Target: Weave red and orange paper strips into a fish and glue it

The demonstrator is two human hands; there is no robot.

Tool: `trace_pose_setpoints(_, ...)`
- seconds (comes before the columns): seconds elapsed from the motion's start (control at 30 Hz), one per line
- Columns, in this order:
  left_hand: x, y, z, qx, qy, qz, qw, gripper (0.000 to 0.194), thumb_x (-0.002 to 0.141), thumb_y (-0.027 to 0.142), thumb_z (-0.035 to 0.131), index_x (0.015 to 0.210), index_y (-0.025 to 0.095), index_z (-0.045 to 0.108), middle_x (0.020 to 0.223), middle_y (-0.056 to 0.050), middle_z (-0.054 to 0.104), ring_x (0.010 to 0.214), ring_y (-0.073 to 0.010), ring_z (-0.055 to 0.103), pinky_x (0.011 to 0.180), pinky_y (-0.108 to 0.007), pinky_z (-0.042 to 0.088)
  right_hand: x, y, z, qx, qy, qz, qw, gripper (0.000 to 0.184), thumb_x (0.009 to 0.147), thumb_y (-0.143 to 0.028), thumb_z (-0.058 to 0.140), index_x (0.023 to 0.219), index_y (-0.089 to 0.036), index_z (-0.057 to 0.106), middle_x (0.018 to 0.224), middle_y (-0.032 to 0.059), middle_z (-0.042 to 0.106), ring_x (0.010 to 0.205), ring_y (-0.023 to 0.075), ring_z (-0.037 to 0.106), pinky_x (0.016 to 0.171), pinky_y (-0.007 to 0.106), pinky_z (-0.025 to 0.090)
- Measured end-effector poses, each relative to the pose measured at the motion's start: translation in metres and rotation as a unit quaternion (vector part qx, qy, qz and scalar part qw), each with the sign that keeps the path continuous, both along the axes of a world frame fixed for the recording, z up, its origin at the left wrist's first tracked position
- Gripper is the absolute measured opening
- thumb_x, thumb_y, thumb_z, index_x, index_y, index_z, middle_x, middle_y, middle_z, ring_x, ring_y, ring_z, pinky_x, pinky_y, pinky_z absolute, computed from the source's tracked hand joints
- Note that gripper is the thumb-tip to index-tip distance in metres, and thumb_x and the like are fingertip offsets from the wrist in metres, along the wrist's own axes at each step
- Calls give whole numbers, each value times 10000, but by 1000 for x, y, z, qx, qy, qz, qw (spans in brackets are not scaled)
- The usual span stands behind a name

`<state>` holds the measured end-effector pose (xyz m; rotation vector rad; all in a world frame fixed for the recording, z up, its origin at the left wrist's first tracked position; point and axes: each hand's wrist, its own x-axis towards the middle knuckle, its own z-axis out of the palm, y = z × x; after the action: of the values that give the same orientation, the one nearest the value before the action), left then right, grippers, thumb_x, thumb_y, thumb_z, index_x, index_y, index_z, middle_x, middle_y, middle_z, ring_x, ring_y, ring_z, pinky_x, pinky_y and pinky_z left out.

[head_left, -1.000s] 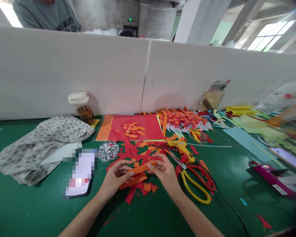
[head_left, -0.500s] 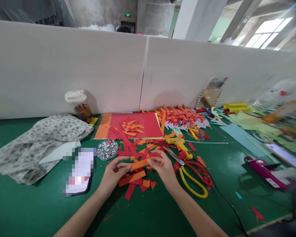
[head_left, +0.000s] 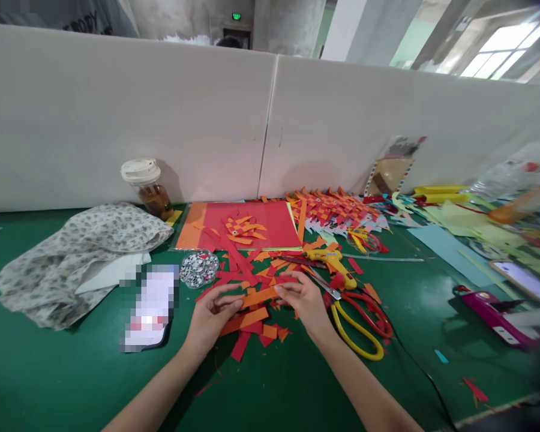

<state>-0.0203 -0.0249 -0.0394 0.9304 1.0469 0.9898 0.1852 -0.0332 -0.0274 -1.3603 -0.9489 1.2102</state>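
Between my two hands stretches an orange paper strip (head_left: pixel 258 296). My left hand (head_left: pixel 215 313) pinches its left end with thumb and fingers, and my right hand (head_left: pixel 300 298) pinches the right end. Another orange strip (head_left: pixel 247 321) lies just beneath, on a heap of red and orange paper scraps (head_left: pixel 240 346). Right of my right hand are scissors (head_left: pixel 357 336) with one yellow and one red handle. A yellow glue gun (head_left: pixel 330 263) rests behind them. Left of the heap is a clear dish of googly eyes (head_left: pixel 199 268).
Behind the heap lie red and orange paper sheets (head_left: pixel 270 225) with a woven paper fish (head_left: pixel 243 230) on top. Many more woven pieces (head_left: pixel 337 207) are piled beside it. A phone (head_left: pixel 150 309), patterned cloth (head_left: pixel 85 258) and lidded cup (head_left: pixel 148 189) stand left; a purple power strip (head_left: pixel 495 318) sits right.
The view has shifted slightly, so everything sits a little further right and the background higher. Both hands keep hold of the orange strip, with hardly any movement.
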Motion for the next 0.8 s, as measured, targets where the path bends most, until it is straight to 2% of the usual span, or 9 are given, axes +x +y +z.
trace_pose_setpoints(0.3,-7,0,3,24,50,31,998,271,641,283,748,839,169,602,797,-57,747,672,-161,693,553,-193,524,-1,0,2,-18,-53,49,997,330,653,-409,715,852,-151,668,752,57,713,672,188,671,646,304,559)
trace_pose_setpoints(0.43,-12,1,4,51,88,30,994,206,671,286,722,814,177,621,797,-50,743,692,-164,690,570,-201,529,0,0,4,-17,-92,70,993,254,657,-379,712,779,-158,684,675,52,708,642,201,675,625,300,543)
trace_pose_setpoints(0.63,-17,4,2,93,127,31,987,109,692,258,699,754,182,653,793,-31,733,733,-165,684,674,-228,542,3,-3,14,-11,-163,90,982,154,650,-328,720,656,-176,696,596,30,676,554,163,632,568,254,499)
trace_pose_setpoints(0.8,-19,5,-1,96,146,25,984,115,688,273,701,734,181,649,791,-33,723,731,-171,673,668,-239,533,7,-8,20,-36,-149,130,980,189,648,-352,716,652,-164,701,581,28,667,504,148,620,518,240,491)
